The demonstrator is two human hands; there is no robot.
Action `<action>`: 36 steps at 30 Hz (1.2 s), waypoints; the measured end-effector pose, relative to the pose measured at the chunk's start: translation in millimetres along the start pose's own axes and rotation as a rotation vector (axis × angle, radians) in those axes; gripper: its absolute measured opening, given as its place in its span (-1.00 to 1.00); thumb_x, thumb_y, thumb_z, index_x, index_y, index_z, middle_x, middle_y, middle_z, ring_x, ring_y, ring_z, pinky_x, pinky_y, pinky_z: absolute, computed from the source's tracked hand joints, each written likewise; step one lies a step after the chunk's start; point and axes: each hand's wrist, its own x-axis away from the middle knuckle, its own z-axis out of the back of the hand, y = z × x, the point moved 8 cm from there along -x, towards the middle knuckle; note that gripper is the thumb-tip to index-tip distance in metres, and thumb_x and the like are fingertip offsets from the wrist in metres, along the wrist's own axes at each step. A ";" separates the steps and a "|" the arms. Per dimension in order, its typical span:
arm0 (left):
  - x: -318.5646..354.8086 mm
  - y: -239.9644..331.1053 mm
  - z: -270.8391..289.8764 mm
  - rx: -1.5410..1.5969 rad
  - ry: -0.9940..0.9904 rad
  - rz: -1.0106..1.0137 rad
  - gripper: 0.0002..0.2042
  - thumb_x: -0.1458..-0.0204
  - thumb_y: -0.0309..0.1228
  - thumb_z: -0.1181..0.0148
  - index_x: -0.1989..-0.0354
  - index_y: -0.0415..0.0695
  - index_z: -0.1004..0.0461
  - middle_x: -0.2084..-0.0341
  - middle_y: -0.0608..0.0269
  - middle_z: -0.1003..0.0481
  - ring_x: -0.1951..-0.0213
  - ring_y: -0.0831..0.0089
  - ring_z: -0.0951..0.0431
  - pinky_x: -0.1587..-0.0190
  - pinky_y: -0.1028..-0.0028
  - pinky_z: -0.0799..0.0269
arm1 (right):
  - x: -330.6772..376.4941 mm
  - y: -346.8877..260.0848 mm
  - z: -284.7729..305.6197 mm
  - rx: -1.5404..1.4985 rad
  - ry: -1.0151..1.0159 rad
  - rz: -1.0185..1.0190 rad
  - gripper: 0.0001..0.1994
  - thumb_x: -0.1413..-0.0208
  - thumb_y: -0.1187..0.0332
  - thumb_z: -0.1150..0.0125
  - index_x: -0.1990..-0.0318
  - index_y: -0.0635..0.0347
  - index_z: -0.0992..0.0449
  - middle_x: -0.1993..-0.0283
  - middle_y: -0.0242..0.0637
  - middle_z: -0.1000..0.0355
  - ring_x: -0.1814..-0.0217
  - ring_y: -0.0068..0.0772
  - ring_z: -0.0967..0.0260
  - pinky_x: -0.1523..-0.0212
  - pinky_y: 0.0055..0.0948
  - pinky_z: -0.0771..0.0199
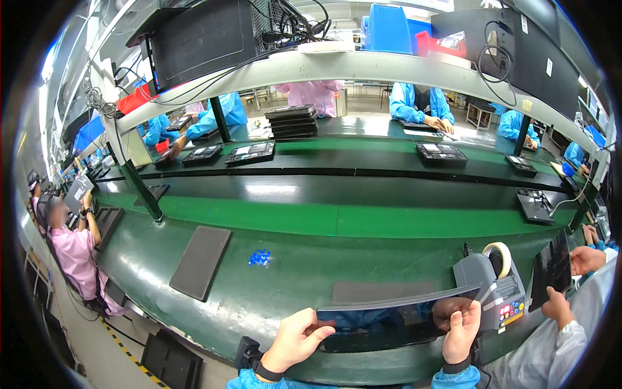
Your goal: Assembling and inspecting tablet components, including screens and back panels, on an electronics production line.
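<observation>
A glossy dark flat-screen panel (382,329) is held tilted over the near bench edge, its surface throwing back reflections. My left hand (299,337) grips its left end, thumb on the face and fingers mostly behind. At the opposite end my right hand (461,329) holds the panel's edge, thumb raised in front. Partly hidden behind the panel lies a dark grey flat pad (382,291). To the right of my right hand stands a grey tape dispenser (483,279) with a roll of tape (497,259) and coloured buttons.
A second dark pad (201,262) and a cluster of small blue pieces (260,258) lie on the green bench (291,236). A co-worker's hands (558,308) hold a black panel (551,269) at right. Beyond run a conveyor with several device trays (442,153) and an overhead shelf (389,63).
</observation>
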 end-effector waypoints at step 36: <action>7.7 21.2 33.9 0.252 0.624 0.014 -0.68 -0.16 -0.27 -0.06 0.01 -0.19 -0.26 0.25 0.25 -0.33 0.35 0.48 -0.31 0.29 0.50 -0.25 | 35.1 41.2 -39.3 -0.163 -0.407 -0.500 -0.71 -0.15 0.30 -0.15 0.12 0.34 -0.33 0.41 -0.35 -0.42 0.47 -0.55 -0.43 0.43 -0.56 -0.44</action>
